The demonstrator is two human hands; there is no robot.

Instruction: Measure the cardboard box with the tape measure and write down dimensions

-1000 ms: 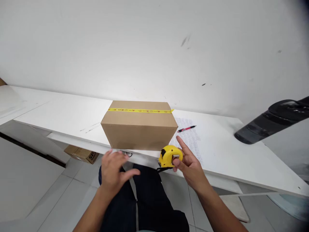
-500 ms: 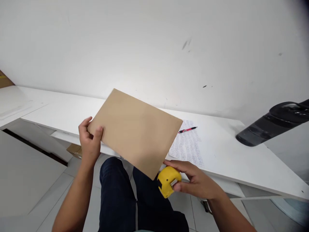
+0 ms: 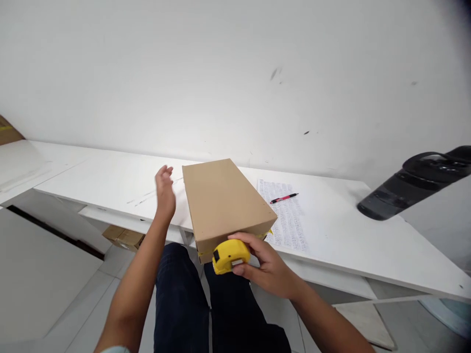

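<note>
A brown cardboard box (image 3: 226, 198) rests on the white desk, its near end sticking out past the front edge above my knees. Bits of yellow show along its lower edge. My left hand (image 3: 165, 193) is raised just left of the box, apart from it, with the fingers loosely open and slightly blurred. In my right hand (image 3: 267, 264) is a yellow tape measure (image 3: 230, 256), gripped between thumb and fingers in front of the box's near side. The right fingertips are close to that side; whether they touch it I cannot tell.
Right of the box lies a sheet of handwritten paper (image 3: 289, 225) with a red and black pen (image 3: 284, 198) on it. A dark bottle (image 3: 408, 184) stands farther right on the desk (image 3: 353, 230). Another carton (image 3: 123, 237) is under the desk at left. A wall rises behind.
The box was tilted up in my left hand; now it is lower, turned, and on the desk. My left hand has let go. My right hand moved left with the tape measure.
</note>
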